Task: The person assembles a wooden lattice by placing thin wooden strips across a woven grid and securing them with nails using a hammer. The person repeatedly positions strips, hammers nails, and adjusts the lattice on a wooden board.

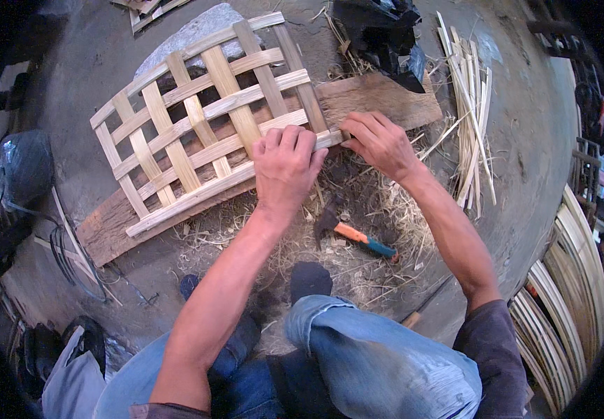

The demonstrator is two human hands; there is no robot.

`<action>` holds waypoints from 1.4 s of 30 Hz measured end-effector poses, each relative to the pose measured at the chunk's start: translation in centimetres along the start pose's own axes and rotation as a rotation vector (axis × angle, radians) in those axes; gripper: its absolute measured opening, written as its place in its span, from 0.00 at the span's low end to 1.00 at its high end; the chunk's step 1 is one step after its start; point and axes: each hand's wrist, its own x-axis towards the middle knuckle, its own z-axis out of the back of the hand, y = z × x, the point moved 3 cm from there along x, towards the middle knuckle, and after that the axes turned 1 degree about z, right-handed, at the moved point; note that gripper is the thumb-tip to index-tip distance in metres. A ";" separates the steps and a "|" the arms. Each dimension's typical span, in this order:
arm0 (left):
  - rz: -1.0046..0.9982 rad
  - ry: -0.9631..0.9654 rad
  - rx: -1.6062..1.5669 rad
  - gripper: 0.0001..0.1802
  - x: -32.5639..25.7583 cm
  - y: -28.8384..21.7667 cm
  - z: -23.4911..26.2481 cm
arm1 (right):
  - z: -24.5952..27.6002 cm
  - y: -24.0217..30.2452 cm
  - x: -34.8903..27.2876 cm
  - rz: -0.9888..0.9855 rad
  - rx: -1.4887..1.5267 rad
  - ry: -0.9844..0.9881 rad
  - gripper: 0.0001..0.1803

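A woven lattice panel point(234, 110) of pale split-bamboo or wood strips lies tilted in front of me, on a rough wooden plank point(378, 101) and a grey stone point(207, 28). My left hand point(284, 164) is closed over the panel's near edge strip, close to its right corner. At that corner my right hand point(382, 145) pinches the end of the same strip between thumb and fingers; whether a small piece is also in the pinch is hidden. Below the hands a claw hammer point(361, 239) with an orange and teal handle lies on the ground.
Shavings point(403, 209) litter the ground around the hammer. A bundle of thin strips point(471, 115) lies to the right, beside black plastic point(378, 35) at the back. Long curved strips point(560, 314) are stacked at the lower right. A clear plastic bag point(24, 170) stands at the left.
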 end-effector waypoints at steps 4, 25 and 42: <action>0.001 -0.026 -0.013 0.15 -0.1 0.1 -0.4 | 0.0 0.0 0.1 0.017 -0.034 0.001 0.22; -0.036 -0.151 -0.063 0.15 -0.5 0.2 -1.4 | -0.7 0.0 -0.4 -0.033 0.021 -0.112 0.20; -0.010 -0.186 -0.056 0.14 0.0 -1.0 -1.7 | 1.3 1.8 -0.7 -0.322 0.203 -0.264 0.20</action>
